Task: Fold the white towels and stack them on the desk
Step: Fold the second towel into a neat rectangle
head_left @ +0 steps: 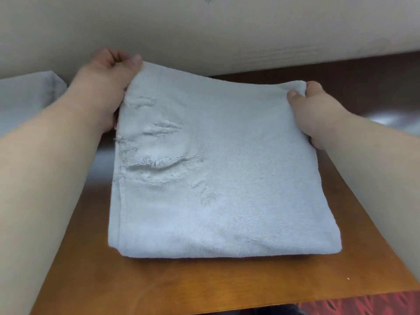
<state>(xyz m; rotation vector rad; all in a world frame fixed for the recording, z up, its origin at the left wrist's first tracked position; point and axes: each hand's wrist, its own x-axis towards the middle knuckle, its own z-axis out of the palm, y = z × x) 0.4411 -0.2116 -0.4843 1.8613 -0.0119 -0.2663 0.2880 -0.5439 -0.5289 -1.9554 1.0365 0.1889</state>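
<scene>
A white towel (222,169), folded into a rough square with frayed tears near its left edge, lies on the brown wooden desk (181,285). My left hand (106,85) pinches the towel's far left corner, thumb on top. At the far right corner my right hand (311,110) pinches the cloth the same way. The far edge is lifted a little off the desk between the two hands. The near folded edge rests flat on the wood.
Another pale towel (27,98) lies at the far left, partly behind my left forearm. A cream wall (227,30) runs right behind the desk. The desk's front edge is near the bottom, with red patterned carpet (363,303) below right.
</scene>
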